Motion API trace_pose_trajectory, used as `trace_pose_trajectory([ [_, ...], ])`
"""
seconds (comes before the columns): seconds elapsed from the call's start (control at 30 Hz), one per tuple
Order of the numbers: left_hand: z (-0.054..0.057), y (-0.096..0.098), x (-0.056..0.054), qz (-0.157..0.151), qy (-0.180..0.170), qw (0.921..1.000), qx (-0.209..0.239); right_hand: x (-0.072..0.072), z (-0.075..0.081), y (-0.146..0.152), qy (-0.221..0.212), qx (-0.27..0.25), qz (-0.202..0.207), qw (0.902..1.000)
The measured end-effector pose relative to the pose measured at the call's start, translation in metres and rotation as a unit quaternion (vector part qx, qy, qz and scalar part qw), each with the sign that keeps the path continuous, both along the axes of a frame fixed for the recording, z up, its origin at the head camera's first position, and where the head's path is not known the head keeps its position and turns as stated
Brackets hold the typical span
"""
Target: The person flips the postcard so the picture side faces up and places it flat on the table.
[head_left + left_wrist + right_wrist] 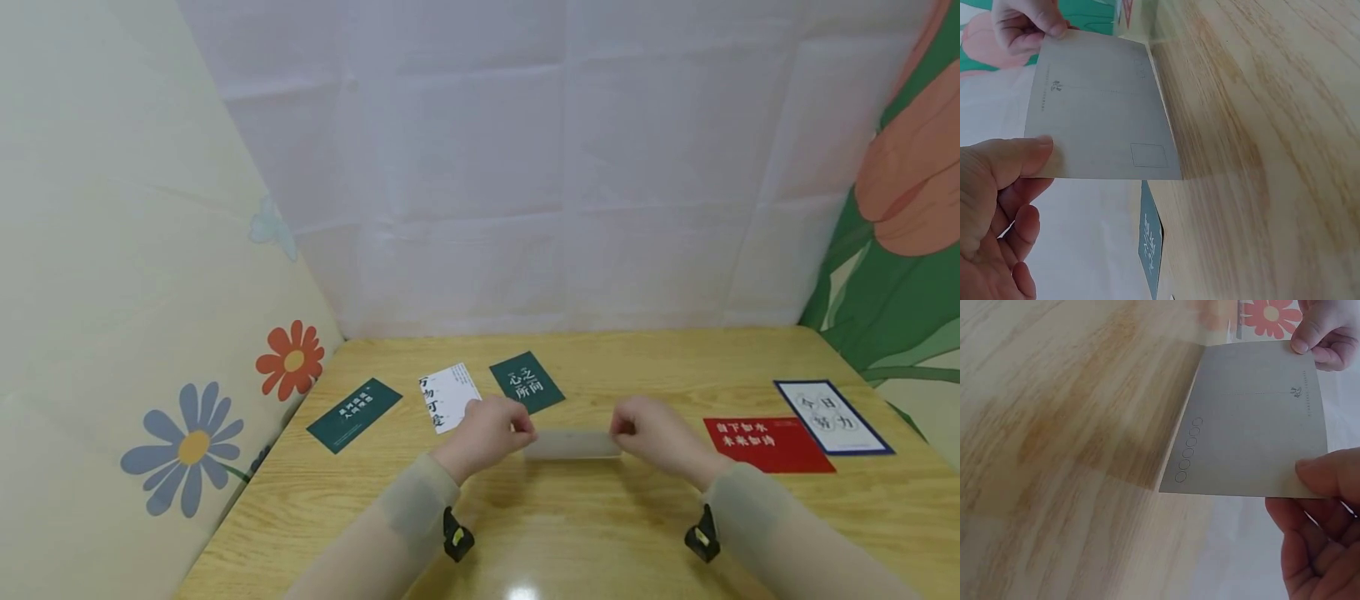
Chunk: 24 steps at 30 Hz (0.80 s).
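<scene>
A postcard is held up on edge over the table, its plain printed back towards me. My left hand pinches its left end between thumb and fingers, and my right hand pinches the right end. In the left wrist view the postcard shows a small stamp box and a dotted line; its lower long edge is at or just above the wood. The right wrist view shows a row of small circles on the postcard. Its front side is hidden.
Left on the wooden table lie a green card, a white card and another green card. At right, a blue-bordered card overlaps a red card. A white cloth hangs behind.
</scene>
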<state>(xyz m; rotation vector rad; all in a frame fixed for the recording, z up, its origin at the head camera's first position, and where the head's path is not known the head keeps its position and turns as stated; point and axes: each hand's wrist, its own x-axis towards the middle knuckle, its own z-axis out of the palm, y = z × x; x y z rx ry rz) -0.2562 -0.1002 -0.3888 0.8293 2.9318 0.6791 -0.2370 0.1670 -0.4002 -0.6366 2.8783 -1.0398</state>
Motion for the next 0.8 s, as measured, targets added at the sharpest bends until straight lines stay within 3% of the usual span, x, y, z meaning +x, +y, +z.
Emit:
trace_pose_trajectory([
  [0.17,-0.003,-0.002,0.002,-0.024,0.002,0.9996,-0.014,0.003,-0.004,0.001,0.008,0.021,0.014,0.9996],
  [0.4,-0.005,-0.004,0.005,-0.048,-0.023,0.9983,-0.022,0.008,-0.005,0.001,-0.028,0.037,0.029,0.9985],
  [0.57,-0.008,-0.003,0.009,-0.064,-0.018,0.9970,-0.041,0.012,-0.008,0.001,-0.052,0.042,0.044,0.9968],
  [0.8,-0.019,-0.001,0.012,-0.078,-0.025,0.9951,-0.055,0.016,-0.015,0.002,-0.075,0.042,0.068,0.9940],
])
